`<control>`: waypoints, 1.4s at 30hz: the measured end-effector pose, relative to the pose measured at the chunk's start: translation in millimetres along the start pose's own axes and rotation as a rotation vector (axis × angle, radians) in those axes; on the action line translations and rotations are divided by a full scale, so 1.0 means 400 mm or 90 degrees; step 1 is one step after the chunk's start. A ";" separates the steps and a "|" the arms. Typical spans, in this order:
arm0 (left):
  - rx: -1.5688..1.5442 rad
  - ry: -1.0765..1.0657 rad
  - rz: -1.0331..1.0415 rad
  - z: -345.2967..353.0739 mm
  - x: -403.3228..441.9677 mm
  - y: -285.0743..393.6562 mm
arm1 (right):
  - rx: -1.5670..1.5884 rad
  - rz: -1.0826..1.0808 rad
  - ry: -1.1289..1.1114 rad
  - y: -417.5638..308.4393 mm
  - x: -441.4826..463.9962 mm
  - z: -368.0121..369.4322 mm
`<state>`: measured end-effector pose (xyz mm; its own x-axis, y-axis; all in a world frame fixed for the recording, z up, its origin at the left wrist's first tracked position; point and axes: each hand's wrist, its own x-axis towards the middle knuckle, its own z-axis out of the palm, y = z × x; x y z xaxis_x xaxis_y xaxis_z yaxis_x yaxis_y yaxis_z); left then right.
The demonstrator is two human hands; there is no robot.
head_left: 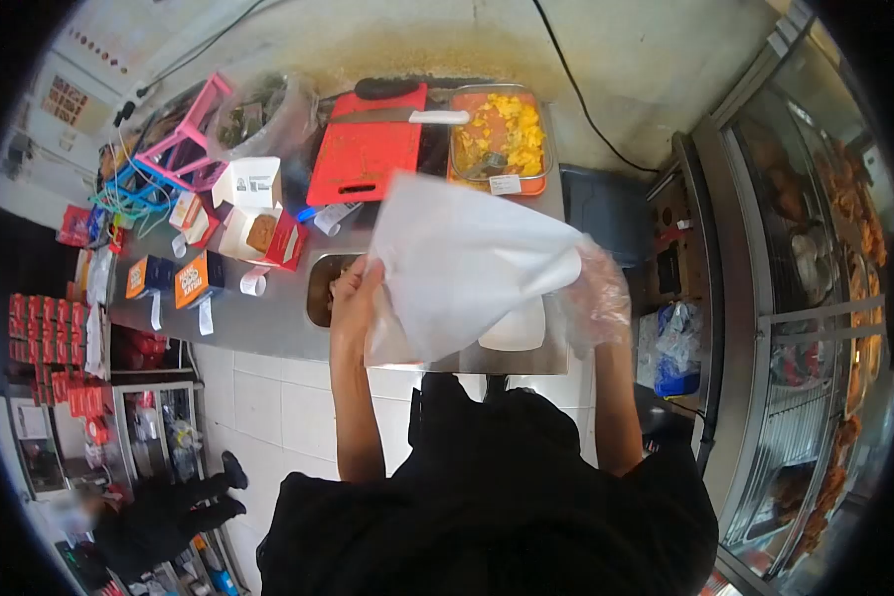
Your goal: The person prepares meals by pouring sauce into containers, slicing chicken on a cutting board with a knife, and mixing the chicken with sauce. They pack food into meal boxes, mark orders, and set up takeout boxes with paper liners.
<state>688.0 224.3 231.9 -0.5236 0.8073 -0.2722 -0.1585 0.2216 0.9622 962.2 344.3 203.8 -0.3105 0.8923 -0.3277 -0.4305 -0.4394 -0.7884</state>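
Note:
A large white sheet of paper (457, 263) is held up between my two hands over the front of the steel counter. My left hand (353, 298), bare, pinches its left edge. The right hand (601, 296), in a clear plastic glove, grips the right corner, where the paper folds over. Below the sheet, a white rounded piece (515, 328) lies at the counter's front edge, partly covered. Beside my left hand is a small sunken metal container (318, 293), mostly hidden behind the hand and paper.
Behind the sheet lie a red cutting board (368, 149), a knife (437, 117) and a tray of yellow food pieces (507, 134). Boxes, including an open one (263, 238) with food, stand at left. A glass display cabinet (805, 298) borders the right; another person (169, 526) is lower left.

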 end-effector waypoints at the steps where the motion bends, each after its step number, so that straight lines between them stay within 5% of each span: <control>1: -0.010 -0.059 0.047 -0.005 -0.003 -0.019 | -0.005 0.015 -0.016 -0.016 0.002 -0.007; 4: -0.063 -0.040 0.044 0.013 -0.036 -0.087 | -0.151 0.044 0.093 -0.037 -0.017 -0.017; 6: -0.123 -0.048 0.033 0.051 -0.069 -0.085 | 0.061 0.054 -0.063 0.036 0.045 -0.178; 8: -0.222 -0.094 -0.028 0.044 -0.028 -0.200 | -0.074 -0.074 -0.080 0.097 0.068 -0.251; 10: -0.244 -0.141 -0.050 0.044 -0.001 -0.293 | -0.564 -0.328 0.043 0.136 0.056 -0.249; 17: -0.179 -0.155 -0.200 0.041 -0.008 -0.353 | -0.905 -0.449 0.076 0.056 0.010 -0.119; 20: -0.017 -0.134 -0.215 0.032 -0.006 -0.310 | -1.039 -0.478 -0.081 -0.018 0.018 -0.048; 23: 0.377 -0.173 0.164 -0.005 0.027 -0.336 | -1.083 -0.579 -0.259 -0.078 0.040 0.030; 29: 0.483 -0.262 0.248 0.015 0.040 -0.291 | -1.132 -0.482 -0.349 -0.122 0.137 0.173; 32: 0.503 -0.298 0.303 0.015 0.044 -0.282 | -1.088 -0.545 -0.402 -0.107 0.156 0.207; 36: 0.553 -0.350 0.330 0.009 0.049 -0.270 | -1.077 -0.536 -0.611 -0.087 0.196 0.182; 38: 0.566 -0.340 0.322 0.003 0.047 -0.260 | -1.066 -0.719 -0.580 0.002 0.276 0.080; 40: 0.499 -0.319 0.293 -0.017 0.042 -0.281 | -1.172 -0.706 -0.548 -0.029 0.229 0.075; 41: 0.426 -0.303 0.269 -0.036 0.042 -0.316 | -1.285 -0.594 -0.526 -0.087 0.143 0.098; 42: 0.354 -0.289 0.245 -0.051 0.036 -0.339 | -0.822 -0.198 -0.462 -0.019 0.173 -0.030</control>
<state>684.8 194.6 97.4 -0.0471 0.9989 -0.0046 0.4651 0.0260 0.8849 954.0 410.7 180.9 -0.8544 0.5171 -0.0503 0.3412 0.4856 -0.8048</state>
